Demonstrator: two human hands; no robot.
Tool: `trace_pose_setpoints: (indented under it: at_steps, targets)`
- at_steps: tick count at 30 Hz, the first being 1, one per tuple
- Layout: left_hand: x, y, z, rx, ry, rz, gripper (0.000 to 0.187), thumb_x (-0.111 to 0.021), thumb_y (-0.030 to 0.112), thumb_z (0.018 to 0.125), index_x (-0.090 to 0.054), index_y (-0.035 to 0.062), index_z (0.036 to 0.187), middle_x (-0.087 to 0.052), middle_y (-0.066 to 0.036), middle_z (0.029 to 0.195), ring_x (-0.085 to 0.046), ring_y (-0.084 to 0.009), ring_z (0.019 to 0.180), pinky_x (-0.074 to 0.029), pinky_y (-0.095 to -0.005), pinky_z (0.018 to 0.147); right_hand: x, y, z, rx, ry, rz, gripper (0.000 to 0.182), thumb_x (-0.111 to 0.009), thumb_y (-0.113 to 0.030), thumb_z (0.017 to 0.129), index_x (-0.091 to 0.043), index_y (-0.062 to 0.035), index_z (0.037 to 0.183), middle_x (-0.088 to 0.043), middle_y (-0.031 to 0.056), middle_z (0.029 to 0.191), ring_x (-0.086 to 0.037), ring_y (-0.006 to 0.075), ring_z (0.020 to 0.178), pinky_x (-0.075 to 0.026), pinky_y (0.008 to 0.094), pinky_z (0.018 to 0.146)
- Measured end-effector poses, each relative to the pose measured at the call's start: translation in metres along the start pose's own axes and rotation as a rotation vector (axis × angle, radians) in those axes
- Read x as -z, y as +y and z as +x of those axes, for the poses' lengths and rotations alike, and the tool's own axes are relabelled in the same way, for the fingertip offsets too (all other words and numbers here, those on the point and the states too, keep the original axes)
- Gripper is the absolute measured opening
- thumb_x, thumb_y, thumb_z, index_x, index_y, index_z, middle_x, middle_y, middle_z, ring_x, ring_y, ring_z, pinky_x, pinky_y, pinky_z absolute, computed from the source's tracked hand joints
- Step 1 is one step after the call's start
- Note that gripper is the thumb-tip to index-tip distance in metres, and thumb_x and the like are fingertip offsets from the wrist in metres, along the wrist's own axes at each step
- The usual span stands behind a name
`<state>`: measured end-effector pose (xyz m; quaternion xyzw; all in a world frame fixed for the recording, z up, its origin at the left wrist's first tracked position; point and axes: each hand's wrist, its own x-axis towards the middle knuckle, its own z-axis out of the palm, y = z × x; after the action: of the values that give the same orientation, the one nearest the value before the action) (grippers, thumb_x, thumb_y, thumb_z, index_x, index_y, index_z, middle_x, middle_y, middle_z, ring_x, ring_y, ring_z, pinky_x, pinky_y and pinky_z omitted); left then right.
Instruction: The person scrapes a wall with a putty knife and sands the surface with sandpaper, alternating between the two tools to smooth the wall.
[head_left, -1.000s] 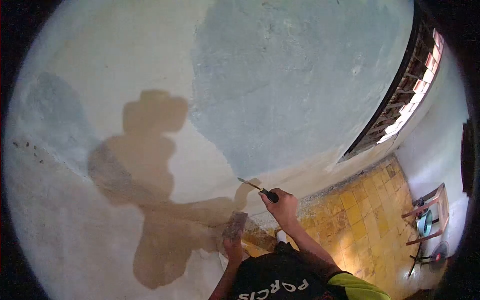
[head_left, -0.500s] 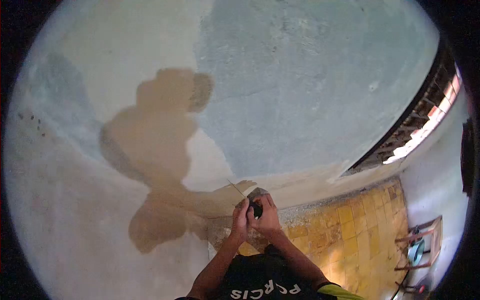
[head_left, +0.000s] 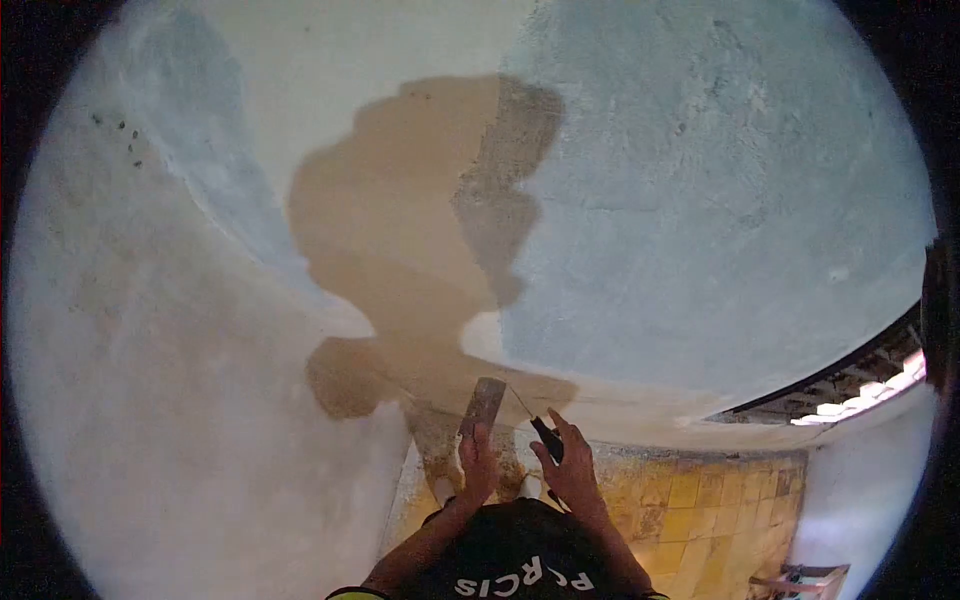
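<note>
My left hand has its fingers closed on the lower end of a flat grey rectangular plate, which stands up in front of the wall. To its right, my right hand grips a tool by its black handle. A thin metal shaft or edge-on blade runs from that handle up and left towards the plate. The index finger of this hand is raised beside the handle. The two hands are apart, low over the floor in front of my dark shirt.
A wall with blue-grey patches and pale plaster curves ahead, carrying my shadow. At left a pale side wall meets it. Yellow floor tiles lie below; a wooden stand is at lower right, and a barred opening above it.
My hands, together around the black handle before, have come apart. The grey plate is now separate in the left hand, the black-handled tool in the right. The view has turned left.
</note>
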<state>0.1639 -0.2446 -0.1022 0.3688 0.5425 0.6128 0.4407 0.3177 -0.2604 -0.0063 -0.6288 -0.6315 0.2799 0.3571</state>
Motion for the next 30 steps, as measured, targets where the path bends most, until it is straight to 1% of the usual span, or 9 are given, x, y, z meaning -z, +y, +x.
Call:
trace_pose_setpoints:
  at_steps: [6,8,11,15,17,18,20,24,30]
  targets:
    - [0.005,-0.02,0.007,-0.38,-0.052,0.418,0.035,-0.043,0.031,0.103,-0.054,-0.0024,0.101,-0.044,-0.003,0.068,-0.041,-0.0167,0.058,-0.036,-0.0366,0.051,0.014,0.002,0.0,0.064,-0.112,0.069,0.048,-0.059,-0.008,0.093,-0.047,-0.005,0.14,-0.06,0.0214,0.098,-0.061,0.0368,0.085,-0.049,0.0426,0.075]
    - [-0.01,-0.007,0.026,-0.82,0.136,0.543,0.034,-0.043,0.026,0.102,-0.055,-0.0055,0.108,-0.053,-0.013,0.07,-0.045,-0.0299,0.057,-0.037,-0.0437,0.053,0.014,0.0,-0.001,0.069,-0.114,0.089,0.05,-0.058,-0.009,0.093,-0.044,-0.0047,0.141,-0.059,0.0223,0.099,-0.06,0.038,0.087,-0.05,0.0438,0.076]
    - [-0.019,0.021,0.014,-0.403,0.011,0.517,0.037,-0.041,0.024,0.102,-0.053,-0.0077,0.115,-0.059,-0.024,0.079,-0.053,-0.0419,0.064,-0.04,-0.0507,0.059,0.009,-0.004,0.001,0.088,-0.088,0.074,0.052,-0.057,-0.009,0.093,-0.043,-0.0048,0.143,-0.058,0.0232,0.1,-0.061,0.0395,0.089,-0.05,0.0454,0.077]
    - [-0.033,0.016,0.022,-0.537,0.012,0.41,0.039,-0.041,0.027,0.102,-0.057,-0.0087,0.102,-0.057,-0.026,0.071,-0.056,-0.0409,0.063,-0.04,-0.0512,0.059,0.002,-0.006,0.006,0.051,-0.048,0.058,0.05,-0.055,-0.008,0.094,-0.043,-0.0069,0.143,-0.058,0.0228,0.102,-0.062,0.04,0.089,-0.051,0.0463,0.076]
    - [-0.028,0.012,0.017,0.102,-0.286,0.807,0.046,-0.041,0.031,0.103,-0.06,-0.0073,0.086,-0.054,-0.025,0.063,-0.057,-0.0411,0.062,-0.041,-0.052,0.061,-0.006,-0.002,0.007,0.1,-0.006,0.025,0.05,-0.055,-0.006,0.094,-0.044,-0.0062,0.143,-0.058,0.0222,0.1,-0.062,0.0378,0.084,-0.051,0.0441,0.072]
    - [-0.03,0.008,0.015,0.103,-0.287,0.808,0.046,-0.041,0.031,0.103,-0.06,-0.0073,0.086,-0.054,-0.025,0.063,-0.057,-0.0411,0.062,-0.041,-0.052,0.061,-0.009,-0.002,0.007,0.149,0.034,-0.007,0.05,-0.056,-0.005,0.093,-0.046,-0.0056,0.142,-0.059,0.0216,0.099,-0.061,0.0356,0.079,-0.05,0.042,0.068]
    - [-0.044,0.028,0.015,-0.337,0.048,0.523,0.053,-0.041,0.035,0.103,-0.058,-0.006,0.074,-0.053,-0.025,0.058,-0.056,-0.0432,0.058,-0.041,-0.0514,0.058,-0.007,-0.007,0.004,0.128,0.044,0.009,0.049,-0.056,-0.005,0.093,-0.046,-0.0056,0.141,-0.059,0.0215,0.099,-0.062,0.0356,0.08,-0.05,0.0422,0.068]
    - [-0.043,0.023,0.021,-0.247,0.068,0.492,0.053,-0.04,0.035,0.103,-0.059,-0.0064,0.076,-0.055,-0.029,0.061,-0.059,-0.0463,0.059,-0.042,-0.0522,0.055,-0.009,-0.008,0.006,0.089,0.046,-0.016,0.049,-0.057,-0.004,0.092,-0.048,-0.0066,0.141,-0.06,0.0213,0.1,-0.063,0.036,0.083,-0.051,0.0433,0.068]
    - [-0.048,0.002,0.021,-0.616,-0.053,0.638,0.046,-0.042,0.03,0.103,-0.058,-0.0068,0.081,-0.056,-0.027,0.061,-0.057,-0.0464,0.053,-0.041,-0.0516,0.05,-0.014,-0.012,0.006,0.11,0.07,0.023,0.049,-0.057,-0.006,0.092,-0.049,-0.0086,0.141,-0.06,0.0211,0.1,-0.063,0.0362,0.084,-0.052,0.0435,0.07]
